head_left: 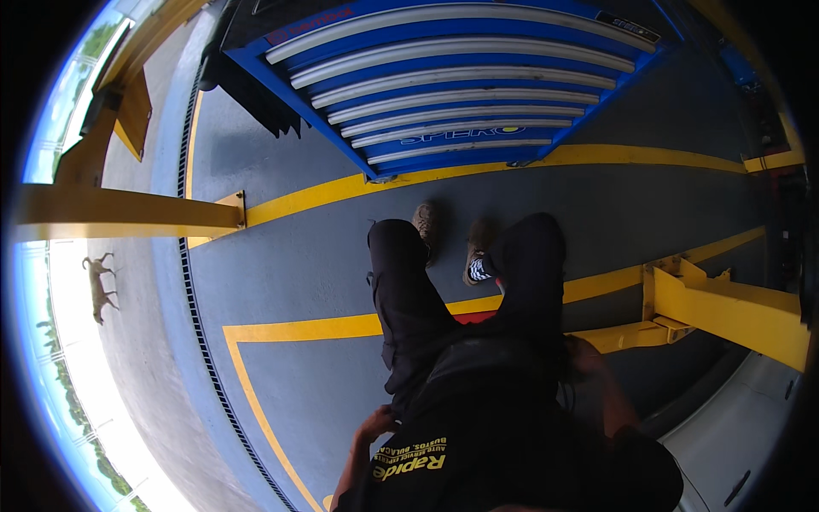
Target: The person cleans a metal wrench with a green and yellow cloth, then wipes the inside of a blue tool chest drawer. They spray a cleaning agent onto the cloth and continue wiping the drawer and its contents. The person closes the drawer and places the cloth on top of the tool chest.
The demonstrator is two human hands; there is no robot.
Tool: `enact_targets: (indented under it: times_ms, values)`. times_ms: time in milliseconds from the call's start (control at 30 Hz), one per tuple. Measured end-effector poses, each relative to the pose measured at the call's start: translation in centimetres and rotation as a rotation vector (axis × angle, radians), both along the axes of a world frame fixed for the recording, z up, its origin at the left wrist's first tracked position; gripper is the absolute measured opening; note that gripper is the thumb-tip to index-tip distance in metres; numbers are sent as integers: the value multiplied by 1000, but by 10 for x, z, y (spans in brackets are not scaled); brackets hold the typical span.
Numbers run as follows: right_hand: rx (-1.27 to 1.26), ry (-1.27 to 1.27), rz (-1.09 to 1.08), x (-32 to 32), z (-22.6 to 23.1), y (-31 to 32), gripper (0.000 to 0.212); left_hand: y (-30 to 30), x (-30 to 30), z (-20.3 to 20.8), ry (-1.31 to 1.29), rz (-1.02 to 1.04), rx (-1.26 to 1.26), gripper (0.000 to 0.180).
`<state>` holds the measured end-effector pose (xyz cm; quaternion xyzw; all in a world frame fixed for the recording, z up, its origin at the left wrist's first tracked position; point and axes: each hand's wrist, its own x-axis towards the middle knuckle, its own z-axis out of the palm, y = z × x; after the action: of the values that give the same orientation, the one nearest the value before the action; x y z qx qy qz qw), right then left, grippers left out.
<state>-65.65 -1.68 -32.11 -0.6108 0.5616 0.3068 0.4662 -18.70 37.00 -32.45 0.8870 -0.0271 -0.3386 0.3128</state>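
My left hand [377, 421] is at my left hip, against the dark trousers [405, 282]. Its fingertips are partly hidden by the cloth, so what they hold, if anything, does not show. On the other side, my right hand [585, 357] is beside my right hip, smeared and in shadow; its fingers cannot be made out. My knees are bent, with both shoes [425, 224] on the grey floor. Something red [476, 317] shows between my thighs. Ahead of my feet stands a blue tool cabinet [461, 107] with several drawers and silver pull bars, all closed.
Yellow steel lift arms [128, 212] reach in at the left, and another yellow arm [725, 307] at the right. Yellow lines [299, 329] mark the floor. Part of a light-coloured car [742, 427] is at lower right. Outside, beyond a drain grate [194, 290], a dog [100, 288] walks.
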Motion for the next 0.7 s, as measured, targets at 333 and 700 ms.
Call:
enact_targets:
  times_ms: [333, 700]
  values:
    - [-733, -876, -865, 143, 68, -247, 36, -401, 124, 77, 128, -188, -933, 51]
    - [-87, -1201, -1407, 115, 56, -184, 50, -616, 158, 57, 819, 322, -1369, 77]
